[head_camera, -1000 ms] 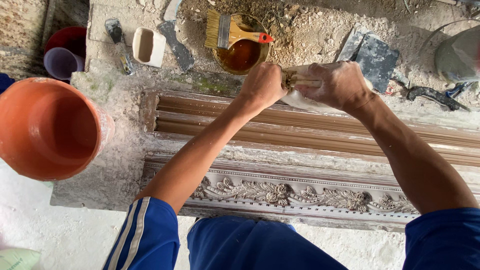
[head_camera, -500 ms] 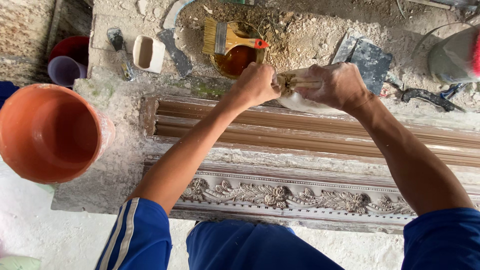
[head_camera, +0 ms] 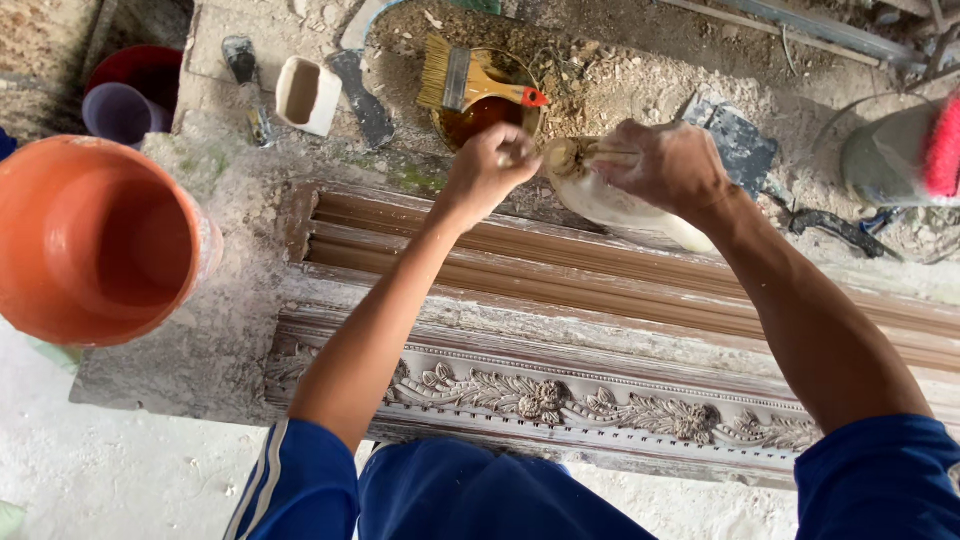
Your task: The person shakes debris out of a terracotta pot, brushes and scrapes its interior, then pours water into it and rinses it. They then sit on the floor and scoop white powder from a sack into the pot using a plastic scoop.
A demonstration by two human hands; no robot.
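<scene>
- Rough concrete slab [head_camera: 200,330], dusty and littered with grit, fills the frame; pale floor shows at lower left.
- Two long mouldings lie across the middle: a ribbed brown mould [head_camera: 600,270] above, and a carved leaf-pattern strip [head_camera: 560,395] below it.
- Left hand [head_camera: 490,170], at upper centre, is closed on something small; what it pinches is too hidden to tell.
- Right hand [head_camera: 665,165], just right of it, is clamped on a fibre wad [head_camera: 572,158] held over a white bowl [head_camera: 610,205], which sits on the mould's upper edge.
- Both hands meet at the wad, so the work seems to be at a preparing stage: the fibre is being handled over the bowl, not yet laid on either moulding.
- Brown mould looks evenly coated and bare of fibre; the carved strip looks already cast, with white crust along its edges.
- Brush [head_camera: 470,85] rests across a tin of brown liquid [head_camera: 490,115] at upper centre, untouched.
- Orange bucket [head_camera: 95,240] stands at left; a small white cup [head_camera: 305,95] and a trowel [head_camera: 360,95] lie at upper left.
</scene>
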